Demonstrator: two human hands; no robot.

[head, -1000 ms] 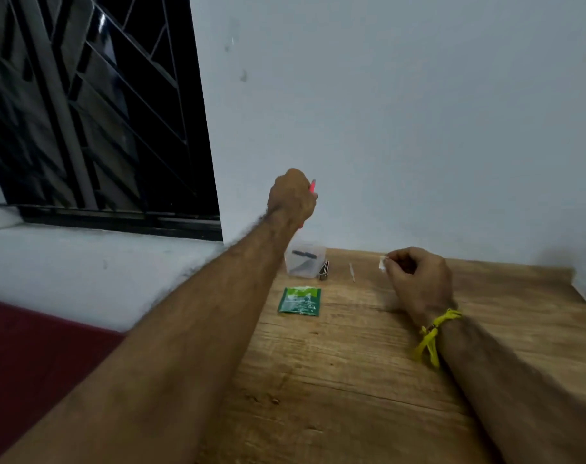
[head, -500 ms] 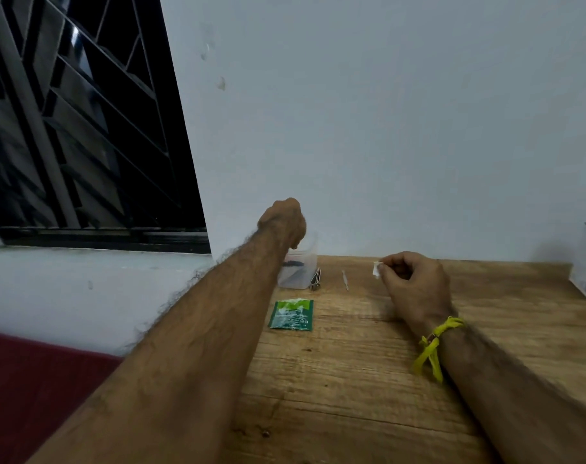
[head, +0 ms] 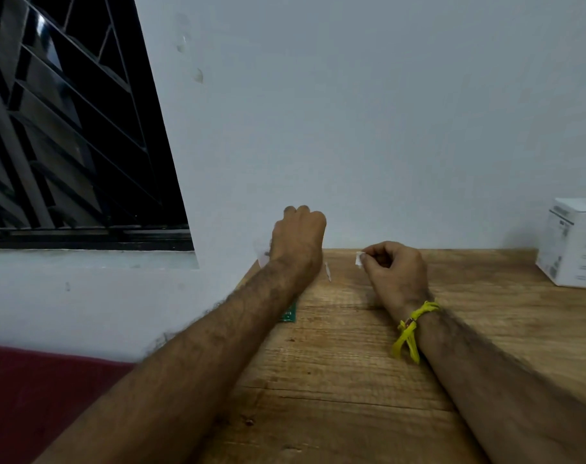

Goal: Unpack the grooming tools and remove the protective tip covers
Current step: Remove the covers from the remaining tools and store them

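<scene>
Left hand [head: 298,239]: fingers curled over the far left corner of the bench [head: 352,380], above a clear plastic container [head: 261,255] of which only an edge shows. Whether this grip is clamped on anything cannot be told; the fingertips are hidden behind the knuckles.

Right hand [head: 393,267]: thumb and forefinger pinched together on a small white tip cover [head: 358,259], held just above the bench.

A thin pale tool [head: 327,272] lies between the two hands. A green packet [head: 290,314] shows just nearer than the left wrist.

Judgement: cover removal is in hand. The next move calls for setting the cover down and drawing out another tool.
</scene>
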